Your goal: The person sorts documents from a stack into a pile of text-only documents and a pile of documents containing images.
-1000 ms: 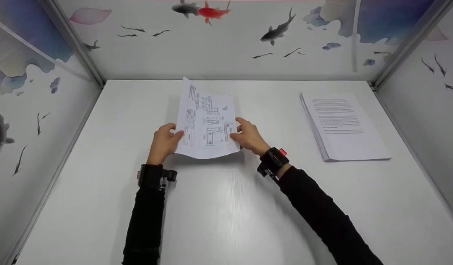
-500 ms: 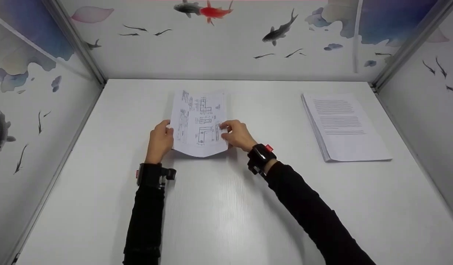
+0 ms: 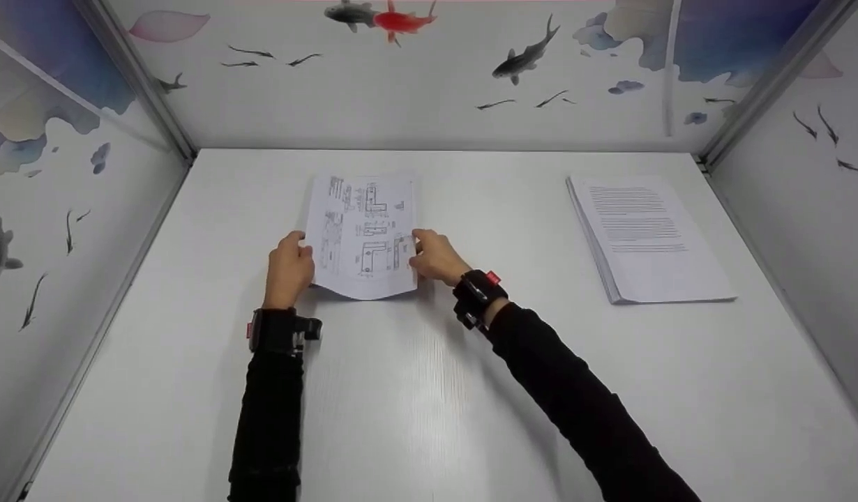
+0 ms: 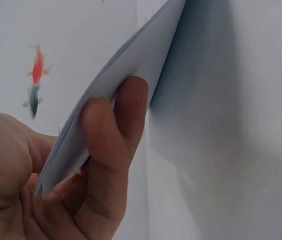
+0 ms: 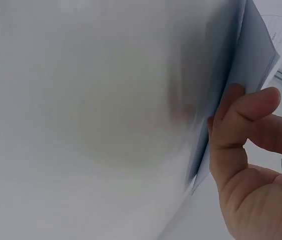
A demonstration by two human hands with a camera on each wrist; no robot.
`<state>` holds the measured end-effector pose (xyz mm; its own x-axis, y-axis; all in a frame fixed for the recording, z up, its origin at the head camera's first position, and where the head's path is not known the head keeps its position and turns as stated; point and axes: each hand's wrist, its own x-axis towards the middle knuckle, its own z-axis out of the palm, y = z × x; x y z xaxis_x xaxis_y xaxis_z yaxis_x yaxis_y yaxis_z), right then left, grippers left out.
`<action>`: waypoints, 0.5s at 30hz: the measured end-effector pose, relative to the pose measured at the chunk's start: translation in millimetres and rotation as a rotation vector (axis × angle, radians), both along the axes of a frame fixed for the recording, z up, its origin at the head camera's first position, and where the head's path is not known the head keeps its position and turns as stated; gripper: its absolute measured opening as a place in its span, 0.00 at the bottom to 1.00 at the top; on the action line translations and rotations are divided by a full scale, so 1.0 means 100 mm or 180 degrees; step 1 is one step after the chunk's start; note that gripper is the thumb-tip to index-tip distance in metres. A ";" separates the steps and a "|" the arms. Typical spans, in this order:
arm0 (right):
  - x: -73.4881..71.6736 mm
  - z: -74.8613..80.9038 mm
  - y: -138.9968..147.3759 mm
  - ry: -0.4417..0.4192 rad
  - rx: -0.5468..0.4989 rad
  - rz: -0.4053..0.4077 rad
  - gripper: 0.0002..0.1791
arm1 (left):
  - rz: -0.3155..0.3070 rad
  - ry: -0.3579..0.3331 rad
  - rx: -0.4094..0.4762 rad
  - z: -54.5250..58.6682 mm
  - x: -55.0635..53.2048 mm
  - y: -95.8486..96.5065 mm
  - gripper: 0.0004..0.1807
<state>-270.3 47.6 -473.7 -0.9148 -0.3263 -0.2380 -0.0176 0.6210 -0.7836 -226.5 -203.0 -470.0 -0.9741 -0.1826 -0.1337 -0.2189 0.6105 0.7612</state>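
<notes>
A few sheets of paper (image 3: 363, 237), the top one printed with technical drawings, are held over the left-centre of the white table, their near edge bowed. My left hand (image 3: 288, 270) grips the left edge. In the left wrist view, its fingers (image 4: 106, 140) curl beneath the sheets (image 4: 126, 65) and the thumb lies on the other side, partly hidden. My right hand (image 3: 439, 258) holds the right edge by its fingertips. In the right wrist view, curled fingers (image 5: 235, 125) are against the edge of the sheets (image 5: 253, 50).
A thick stack of paper (image 3: 652, 272) with printed lines on top lies on the right side of the table (image 3: 401, 404). White panels with painted fish (image 3: 523, 59) enclose the table at the back and both sides.
Both hands and the sheets have moved left and lower toward the table. The sheets' raised far-left corner has flattened, and the right hand has shifted from over the drawing to the edge.
</notes>
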 end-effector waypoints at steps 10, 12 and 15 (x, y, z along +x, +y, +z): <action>0.03 0.00 -0.10 -0.0147 -0.0065 -0.0021 0.25 | 0.0008 -0.0111 -0.0367 -0.01 0.03 -0.06 0.20; 0.03 -0.01 -0.10 -0.0211 -0.0085 -0.0042 0.28 | 0.0007 -0.0066 -0.0448 -0.02 0.03 -0.06 0.19; 0.02 -0.02 -0.08 -0.0279 -0.0151 -0.0076 0.29 | -0.0046 -0.0070 -0.0500 -0.03 0.02 -0.07 0.20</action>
